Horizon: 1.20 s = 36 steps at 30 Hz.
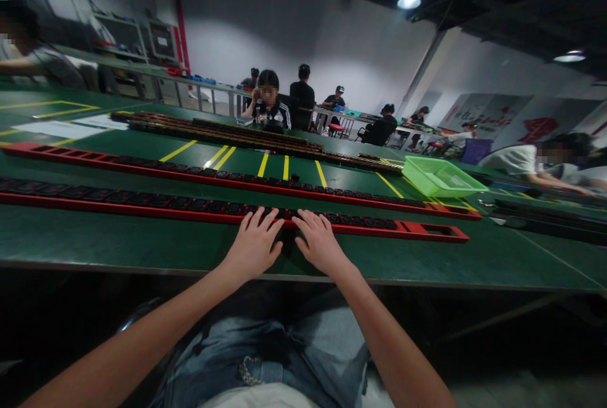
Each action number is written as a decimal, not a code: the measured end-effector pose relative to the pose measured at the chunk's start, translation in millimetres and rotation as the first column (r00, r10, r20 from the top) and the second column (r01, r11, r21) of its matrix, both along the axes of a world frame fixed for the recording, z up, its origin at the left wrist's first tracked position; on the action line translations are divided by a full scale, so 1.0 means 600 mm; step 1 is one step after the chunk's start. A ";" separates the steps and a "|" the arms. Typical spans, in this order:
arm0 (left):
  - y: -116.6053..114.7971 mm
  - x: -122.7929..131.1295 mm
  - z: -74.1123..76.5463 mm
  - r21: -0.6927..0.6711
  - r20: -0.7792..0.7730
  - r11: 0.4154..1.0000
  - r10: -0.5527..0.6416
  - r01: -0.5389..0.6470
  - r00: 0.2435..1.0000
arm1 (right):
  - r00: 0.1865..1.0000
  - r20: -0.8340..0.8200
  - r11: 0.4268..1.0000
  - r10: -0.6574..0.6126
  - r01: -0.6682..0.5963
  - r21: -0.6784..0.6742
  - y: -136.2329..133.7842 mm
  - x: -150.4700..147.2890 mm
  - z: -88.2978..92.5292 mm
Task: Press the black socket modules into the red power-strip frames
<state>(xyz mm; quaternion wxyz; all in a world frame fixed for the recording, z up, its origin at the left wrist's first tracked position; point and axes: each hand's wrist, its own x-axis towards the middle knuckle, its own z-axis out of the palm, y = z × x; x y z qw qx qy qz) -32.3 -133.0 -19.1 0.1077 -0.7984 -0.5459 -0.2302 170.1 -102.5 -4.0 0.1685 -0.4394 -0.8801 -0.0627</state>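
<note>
A long red strip (190,212) filled with a row of black square pieces lies along the near side of the green table. My left hand (256,240) rests over its front edge, fingers spread with the tips on the black pieces. Beside it my right hand (318,236) lies on the same strip, its fingers stretched forward, thumb apart. A small gap separates the two hands. Just beyond lies a second red strip (265,188), also carrying black pieces, with a small dark piece (294,178) standing up from it. What lies directly under my fingertips is hidden.
Long brown bars (227,136) are stacked farther back on the green table (142,237), which bears yellow tape lines. A light green basket (441,177) stands at the right, white sheets (71,126) lie at the left. Several people work at tables around.
</note>
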 end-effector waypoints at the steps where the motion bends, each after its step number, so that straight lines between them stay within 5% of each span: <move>1: 0.000 0.000 0.000 -0.001 -0.001 1.000 0.000 0.000 1.000 | 1.000 0.000 1.000 -0.001 0.001 0.000 0.000 0.000 -0.001; 36: 0.002 -0.001 -0.004 0.024 -0.001 1.000 -0.009 0.009 1.000 | 1.000 -0.003 1.000 -0.015 0.015 -0.001 -0.003 -0.001 0.003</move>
